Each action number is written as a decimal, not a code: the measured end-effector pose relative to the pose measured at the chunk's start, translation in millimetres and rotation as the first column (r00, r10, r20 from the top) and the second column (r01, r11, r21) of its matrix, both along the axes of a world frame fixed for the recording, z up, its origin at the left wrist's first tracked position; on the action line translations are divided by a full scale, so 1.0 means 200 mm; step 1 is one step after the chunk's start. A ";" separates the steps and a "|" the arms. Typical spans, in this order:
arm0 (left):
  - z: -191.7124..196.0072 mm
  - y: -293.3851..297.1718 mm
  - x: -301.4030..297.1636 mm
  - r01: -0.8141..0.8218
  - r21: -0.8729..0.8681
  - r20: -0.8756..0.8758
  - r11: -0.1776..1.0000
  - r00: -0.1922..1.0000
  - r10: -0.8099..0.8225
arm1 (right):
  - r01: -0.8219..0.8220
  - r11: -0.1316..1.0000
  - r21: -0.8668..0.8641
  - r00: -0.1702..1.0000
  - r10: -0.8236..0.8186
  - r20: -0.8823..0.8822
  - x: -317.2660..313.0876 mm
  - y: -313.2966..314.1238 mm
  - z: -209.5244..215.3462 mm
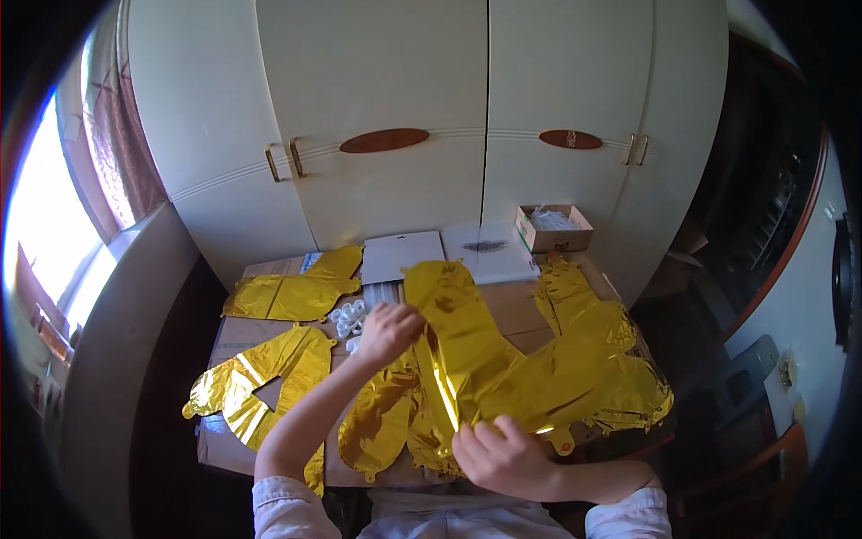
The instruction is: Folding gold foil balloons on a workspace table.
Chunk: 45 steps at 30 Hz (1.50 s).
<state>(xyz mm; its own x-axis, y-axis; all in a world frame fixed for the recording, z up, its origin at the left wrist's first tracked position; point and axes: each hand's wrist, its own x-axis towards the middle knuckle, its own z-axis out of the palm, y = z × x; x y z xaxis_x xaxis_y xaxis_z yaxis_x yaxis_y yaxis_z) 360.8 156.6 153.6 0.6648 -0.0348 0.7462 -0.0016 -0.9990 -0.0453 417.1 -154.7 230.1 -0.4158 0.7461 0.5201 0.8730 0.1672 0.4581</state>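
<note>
A large flat gold foil balloon (476,359), uninflated and roughly L-shaped, is stretched between my hands above the table. My left hand (392,334) is closed on its left edge, fingers pinched together. Lower down, my right hand (505,456) grips the balloon's bottom edge near the table's front. A round-ended tab with a red mark (564,445) sticks out to the right of my right hand. Just left of my left hand lie small white coils (348,316), perhaps ribbon. Beneath the held balloon is another gold foil piece (377,427), partly hidden.
More flat gold foil balloons lie at the far left (292,292), near left (260,386) and right (575,301). At the back are a grey-white flat box (402,258), a white box (503,260) and a small open carton (557,238). A wooden chair (772,476) stands right.
</note>
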 end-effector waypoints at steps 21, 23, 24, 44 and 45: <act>-0.16 -0.38 -0.10 -0.260 -0.193 -0.704 0.946 0.708 0.051 | -0.123 0.948 -0.294 0.827 -0.065 -0.558 -0.06 0.06 -0.50; -0.17 -0.38 -0.12 -0.238 -0.150 -0.697 0.960 0.714 0.068 | -0.047 0.935 -0.353 0.796 -0.178 -0.578 0.01 0.05 -0.48; -0.18 -0.37 -0.13 -0.233 -0.144 -0.698 0.962 0.713 0.068 | -0.015 0.924 -0.382 0.775 -0.231 -0.588 0.06 0.04 -0.48; -0.26 -0.30 -0.16 -0.174 -0.146 -0.654 0.974 0.755 0.037 | 0.131 0.863 -0.488 0.649 -0.447 -0.616 0.82 0.28 -0.69; -0.26 -0.30 -0.16 -0.181 -0.139 -0.657 0.974 0.753 0.046 | 0.126 0.867 -0.483 0.648 -0.440 -0.621 0.83 0.28 -0.69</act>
